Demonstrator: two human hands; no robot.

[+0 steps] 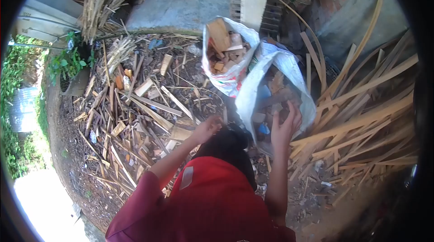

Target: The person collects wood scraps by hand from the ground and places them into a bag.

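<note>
Two woven plastic sacks (275,79) bulge with blocky wood offcuts (224,47).

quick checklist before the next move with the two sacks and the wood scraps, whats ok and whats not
1. Near sack mouth open: ok, wood pieces show inside.
2. Right hand placed: ok, it is at the near sack's mouth with fingers spread.
3. Left hand grip: cannot tell; it is low over the scrap wood and nothing clearly shows in it.
4. Room in the far sack: not ok, wood pieces reach its rim.
5. Footing: not ok, long slats and scraps lie loose across the ground on both sides.
</note>
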